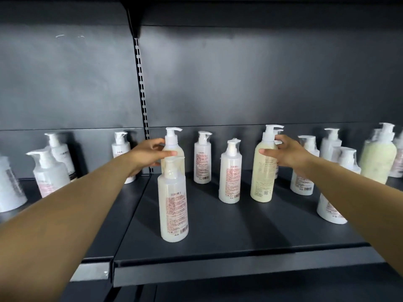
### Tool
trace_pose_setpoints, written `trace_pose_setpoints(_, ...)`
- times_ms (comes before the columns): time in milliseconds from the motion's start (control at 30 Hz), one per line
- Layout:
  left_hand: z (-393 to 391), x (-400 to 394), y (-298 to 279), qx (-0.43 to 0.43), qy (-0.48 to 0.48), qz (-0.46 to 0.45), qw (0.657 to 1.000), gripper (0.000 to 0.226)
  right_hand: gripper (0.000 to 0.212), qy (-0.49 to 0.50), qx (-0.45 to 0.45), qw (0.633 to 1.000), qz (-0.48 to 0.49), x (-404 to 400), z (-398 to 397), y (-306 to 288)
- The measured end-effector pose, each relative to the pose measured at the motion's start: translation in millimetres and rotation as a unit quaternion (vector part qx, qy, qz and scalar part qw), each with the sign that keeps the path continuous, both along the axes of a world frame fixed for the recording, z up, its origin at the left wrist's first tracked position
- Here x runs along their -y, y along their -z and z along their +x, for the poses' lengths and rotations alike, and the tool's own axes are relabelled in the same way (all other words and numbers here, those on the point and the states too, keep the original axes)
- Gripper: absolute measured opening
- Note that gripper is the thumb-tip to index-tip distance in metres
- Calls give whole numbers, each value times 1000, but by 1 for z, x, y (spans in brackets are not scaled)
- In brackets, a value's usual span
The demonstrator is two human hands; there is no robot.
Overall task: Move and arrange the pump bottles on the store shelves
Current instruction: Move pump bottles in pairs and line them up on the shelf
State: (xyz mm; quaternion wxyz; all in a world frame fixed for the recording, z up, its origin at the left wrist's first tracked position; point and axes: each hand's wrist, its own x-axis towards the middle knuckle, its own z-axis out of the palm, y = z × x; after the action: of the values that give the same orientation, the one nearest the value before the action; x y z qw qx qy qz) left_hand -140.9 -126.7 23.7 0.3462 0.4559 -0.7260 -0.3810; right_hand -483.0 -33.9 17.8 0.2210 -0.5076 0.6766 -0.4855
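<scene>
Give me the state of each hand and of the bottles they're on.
left hand: grips the neck of a cream bottle
cream bottle behind the front white bottle: upright, held
right hand: grips the tall cream bottle's shoulder
tall cream bottle: upright on the shelf
front white bottle: upright, untouched

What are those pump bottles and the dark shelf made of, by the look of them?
The white bottle in front looks like semi-translucent plastic, wrapped in glossy film that crinkles over its pump. The cream bottle gripped by the right hand seems smooth, soft-sheen plastic with a white plastic pump. The shelf looks like painted metal, matte dark grey, with a slotted steel upright behind.
</scene>
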Motion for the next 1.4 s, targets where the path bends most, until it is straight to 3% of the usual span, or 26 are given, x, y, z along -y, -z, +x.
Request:
trace_pose_setpoints(533,-5,5,10,-66,59,66,994,18,47,-64,13,998,9,13,-21,10)
trace_pose_setpoints(833,-9,4,11,-83,38,29,995,17,43,-47,-41,998,-14,17,-22,13)
trace_pose_setpoints(1000,-4,3,15,-107,-6,-14,994,27,44,-17,-62,998,-25,14,-20,10)
trace_pose_setpoints(1400,75,-32,-49,-114,-49,-119,985,33,40,-39,-121,979,-160,-36,58,-104)
